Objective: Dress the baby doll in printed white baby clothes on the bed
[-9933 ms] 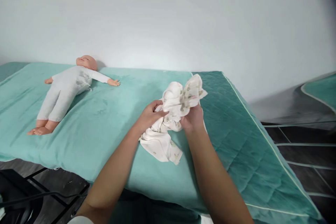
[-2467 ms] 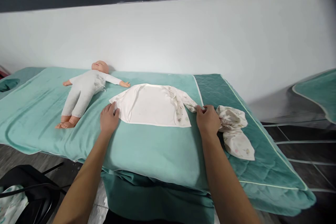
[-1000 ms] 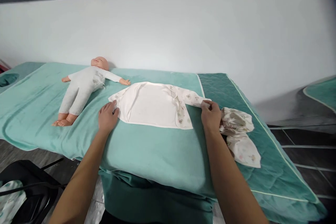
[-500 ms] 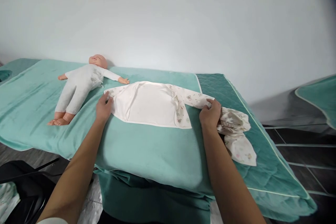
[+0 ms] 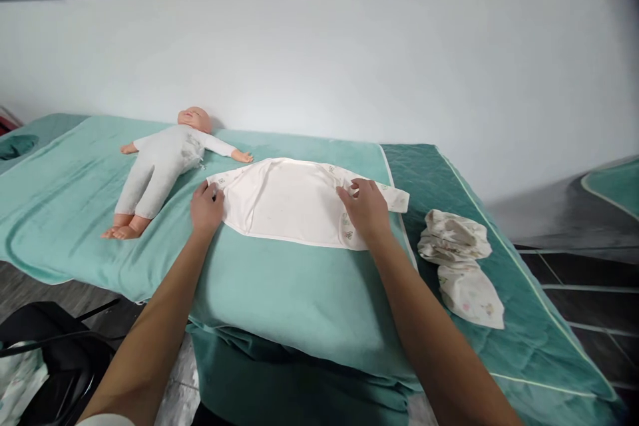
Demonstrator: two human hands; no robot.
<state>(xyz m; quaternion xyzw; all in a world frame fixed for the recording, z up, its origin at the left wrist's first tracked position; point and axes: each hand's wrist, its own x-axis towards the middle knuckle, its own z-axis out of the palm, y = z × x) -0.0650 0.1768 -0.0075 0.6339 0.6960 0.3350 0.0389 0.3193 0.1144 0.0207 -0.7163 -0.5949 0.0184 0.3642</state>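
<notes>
A white baby shirt (image 5: 294, 203) with a small printed pattern on its sleeves lies spread open on the light green cover. My left hand (image 5: 206, 208) is closed on the end of its left sleeve. Thumb and fingers of my right hand (image 5: 367, 208) pinch the shirt near its right front panel, where that sleeve begins; the exact fold between the fingertips is hard to see. Beyond my right hand the right sleeve lies stretched out and loose. A baby doll (image 5: 170, 150) in a white cloth body lies on its back left of the shirt.
Crumpled printed baby clothing (image 5: 462, 266) lies on the dark green quilted cover (image 5: 524, 339) at right. A white wall (image 5: 319, 66) runs behind the bed. A black chair (image 5: 74, 363) with a cloth on it stands at lower left.
My right hand has let go of the right sleeve's end and moved left to the shirt's right panel. My left hand stays at the left sleeve. The view has shifted slightly.
</notes>
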